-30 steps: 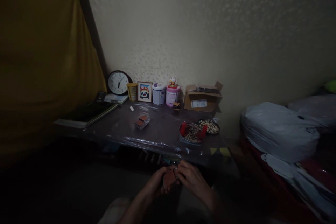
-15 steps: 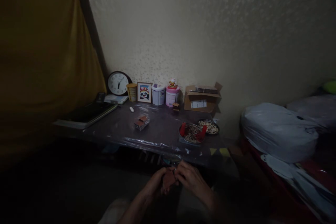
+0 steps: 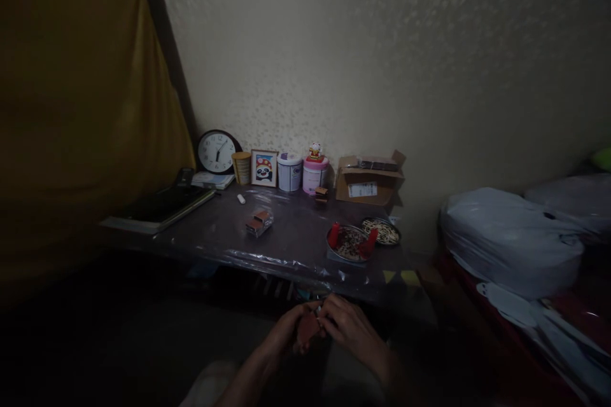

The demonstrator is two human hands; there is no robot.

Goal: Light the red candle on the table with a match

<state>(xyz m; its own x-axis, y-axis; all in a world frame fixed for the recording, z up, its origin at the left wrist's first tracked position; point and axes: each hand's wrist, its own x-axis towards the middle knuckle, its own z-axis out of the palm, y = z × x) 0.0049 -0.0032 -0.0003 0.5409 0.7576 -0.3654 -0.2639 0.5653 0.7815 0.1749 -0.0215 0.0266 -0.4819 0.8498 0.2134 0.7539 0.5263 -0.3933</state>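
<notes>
In the head view, the room is dark. The left hand (image 3: 286, 334) and the right hand (image 3: 346, 325) meet low in the middle, just in front of the near edge of the bench (image 3: 296, 241). Between them is a small reddish-brown piece (image 3: 307, 329); the left hand is closed around it from the left, and the right hand pinches its upper right edge with bent fingers. What the piece is, I cannot tell.

On the bench, at the right, stands a round tray (image 3: 351, 243) with red things in it. Far at the wall are a clock (image 3: 216, 151) and a cardboard box (image 3: 367, 181).
</notes>
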